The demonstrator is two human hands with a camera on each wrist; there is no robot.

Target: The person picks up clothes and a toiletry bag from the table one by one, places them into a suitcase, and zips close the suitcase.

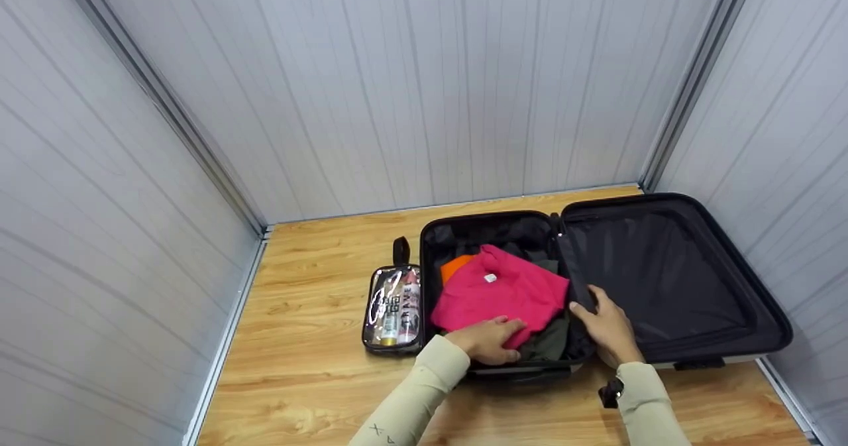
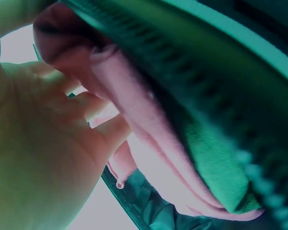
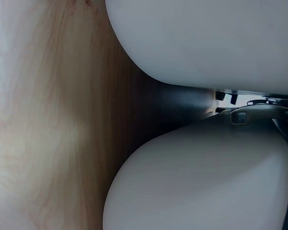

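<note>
Head: wood-look floor (image 1: 318, 340), walled on three sides by pale streaked panels (image 1: 397, 88), grey metal profile (image 1: 699, 75) at the corners. Black-lined suitcase (image 1: 652, 274) lies open flat on the floor, lid half near the right wall. Pink garment (image 1: 500, 293) with a small white label sits in the left half, over orange cloth (image 1: 453, 267) and dark green cloth (image 1: 550, 341). Clear toiletry bag (image 1: 379, 300) is on the floor just left of it. Left hand (image 1: 489, 341) rests on the garment's near edge, fingers extended. Right hand (image 1: 609, 327) is at the suitcase's hinge-side edge; can't tell if thumb and fingers pinch it. Left wrist: fingers slightly apart against pink fabric, tips hidden; zipper teeth (image 2: 221, 129) alongside. Right wrist: pale rounded shell halves (image 3: 197, 187) over wood grain, dark gap between.
</note>
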